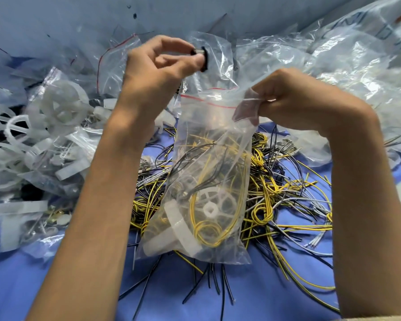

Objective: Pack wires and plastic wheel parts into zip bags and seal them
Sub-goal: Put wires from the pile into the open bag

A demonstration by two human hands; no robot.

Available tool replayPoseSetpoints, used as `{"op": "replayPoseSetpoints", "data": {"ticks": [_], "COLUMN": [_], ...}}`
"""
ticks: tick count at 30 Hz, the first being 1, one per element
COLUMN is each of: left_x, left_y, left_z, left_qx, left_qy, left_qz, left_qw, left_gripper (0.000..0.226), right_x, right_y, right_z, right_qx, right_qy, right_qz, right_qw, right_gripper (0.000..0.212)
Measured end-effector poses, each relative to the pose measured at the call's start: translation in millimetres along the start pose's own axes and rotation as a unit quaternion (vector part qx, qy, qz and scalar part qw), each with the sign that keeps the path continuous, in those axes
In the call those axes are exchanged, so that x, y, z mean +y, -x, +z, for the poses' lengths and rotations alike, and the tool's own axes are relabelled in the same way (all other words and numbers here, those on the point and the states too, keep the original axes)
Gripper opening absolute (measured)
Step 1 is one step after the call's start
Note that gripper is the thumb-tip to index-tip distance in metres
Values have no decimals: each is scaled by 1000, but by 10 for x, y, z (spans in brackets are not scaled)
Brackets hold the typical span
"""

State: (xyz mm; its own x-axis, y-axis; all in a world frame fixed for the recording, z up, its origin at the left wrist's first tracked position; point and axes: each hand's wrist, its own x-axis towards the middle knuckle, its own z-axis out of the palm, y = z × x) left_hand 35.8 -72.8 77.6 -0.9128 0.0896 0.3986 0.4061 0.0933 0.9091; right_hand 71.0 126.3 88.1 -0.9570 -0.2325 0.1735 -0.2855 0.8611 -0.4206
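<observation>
Now the left hand (162, 59) pinches a black part (200, 57) above the bag (208, 181); the right hand (294, 98), pinching its rim, should hold the mouth wide.

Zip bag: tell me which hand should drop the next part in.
Left: the left hand pinches a small black part above the zip bag, whose top the right hand grips.

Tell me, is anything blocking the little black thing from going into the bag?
Nothing visible. The left hand pinches the black part just above the zip bag, whose mouth the right hand holds.
</observation>
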Motion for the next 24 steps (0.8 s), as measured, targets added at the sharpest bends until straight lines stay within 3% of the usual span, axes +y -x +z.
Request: {"op": "replayPoseSetpoints", "data": {"ticks": [6, 11, 16, 20, 24], "left_x": [14, -18, -23, -60, -25], "left_y": [68, 40, 40, 60, 50], "left_z": [47, -46, -127, -204, -208], "left_qx": [-136, -231, -280, -329, -240], "left_qy": [-123, -314, -300, -304, -177], "left_qz": [-42, -35, -59, -33, 76], "left_qw": [982, 920, 910, 894, 952], "left_gripper": [11, 24, 64, 49, 42], "right_x": [-48, -61, -69, -28, -58], "right_y": [14, 12, 31, 43, 58], "right_z": [-1, 16, 10, 7, 6], "right_qx": [6, -3, 11, 8, 17], "right_qy": [9, 6, 4, -23, -122], "right_qz": [-21, -29, -27, -18, -24], "right_qw": [1000, 1000, 1000, 1000, 992], "right_gripper": [19, 20, 27, 28, 28]}}
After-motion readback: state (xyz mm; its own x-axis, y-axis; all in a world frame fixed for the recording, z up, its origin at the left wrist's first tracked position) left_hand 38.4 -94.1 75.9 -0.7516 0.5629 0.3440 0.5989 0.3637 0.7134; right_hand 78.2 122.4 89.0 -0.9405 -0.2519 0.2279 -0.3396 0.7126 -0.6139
